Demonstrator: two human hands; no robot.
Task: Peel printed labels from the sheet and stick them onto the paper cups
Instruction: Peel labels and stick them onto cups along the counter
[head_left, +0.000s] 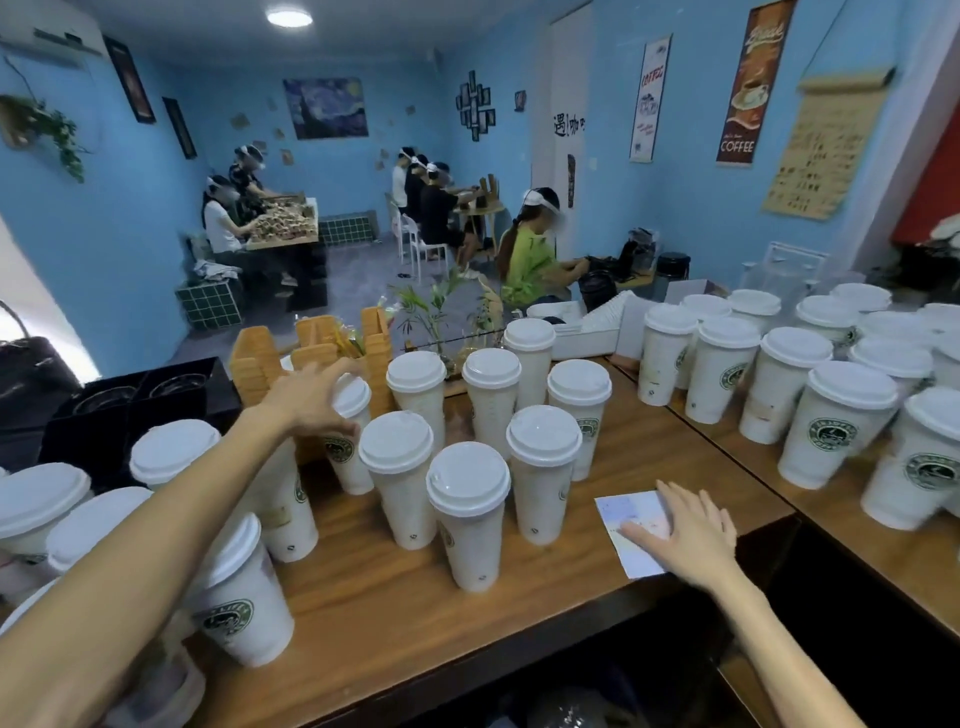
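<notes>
- Head view: the left hand (311, 397) is reaching forward over the brown wooden worktop (374, 587), its fingers (340, 375) curving round the lid and upper wall of a tall white paper cup with a white plastic lid (349, 436).
- That cup is standing upright at the rear left of a central cluster of similar lidded white cups (467, 514), several showing a round green logo.
- The right hand (691, 530) is lying flat on a white printed label sheet (631, 530), fingers straight and slightly spread, pressing the sheet onto the worktop near its right front edge.
- Further groups of lidded white cups are standing at the left front (239, 597) and on the adjoining worktop to the right (836, 421).
- Tan slotted wooden holders (317, 348) are sitting behind the held cup.
</notes>
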